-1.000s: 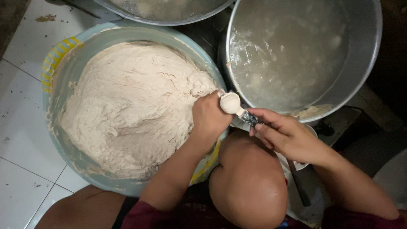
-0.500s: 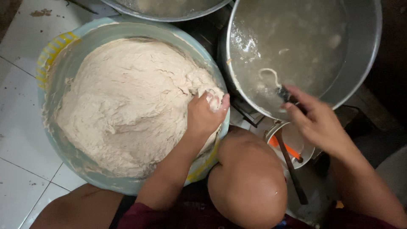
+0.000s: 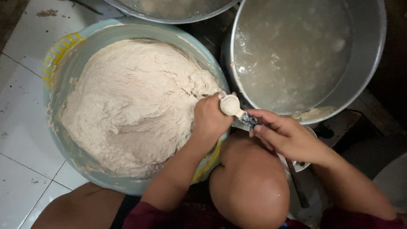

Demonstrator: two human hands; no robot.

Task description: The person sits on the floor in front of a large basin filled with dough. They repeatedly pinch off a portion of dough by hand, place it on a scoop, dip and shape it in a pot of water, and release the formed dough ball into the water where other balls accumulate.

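Rough dough (image 3: 127, 106) — shiny metal pot (image 3: 364, 76).

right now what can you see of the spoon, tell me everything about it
The spoon is small, its bowl heaped with a smooth, pale lump of dough, so the bowl itself is hidden. A short dark stretch of handle shows before it disappears into the right hand, which pinches it by the fingertips. The loaded bowl rests against the left hand, above the rim of the blue basin of dough.
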